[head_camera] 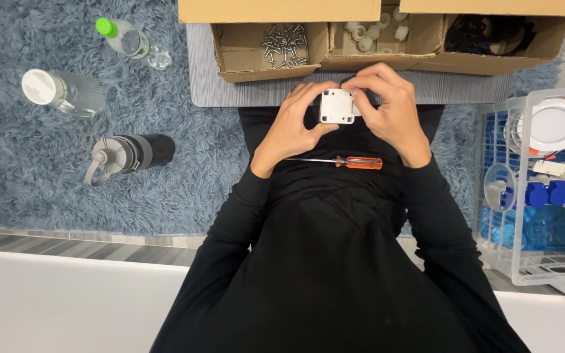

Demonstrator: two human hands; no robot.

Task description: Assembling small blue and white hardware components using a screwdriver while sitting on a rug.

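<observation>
Both my hands hold a small white square plastic box (336,106) just in front of the cardboard boxes. My left hand (295,121) grips its left side and bottom. My right hand (390,104) covers its right edge with fingers curled over the top. A screwdriver with an orange handle (358,162) and thin metal shaft lies across my lap in black clothing, just below my wrists. A cardboard box holding several metal screws (284,46) sits right above my left hand.
A cardboard box with small white parts (374,29) and one with black items (485,33) stand on a grey mat (199,65). Three bottles (129,153) lie on the blue shaggy rug at left. A white wire basket (544,189) with round white lamps and blue parts stands at right.
</observation>
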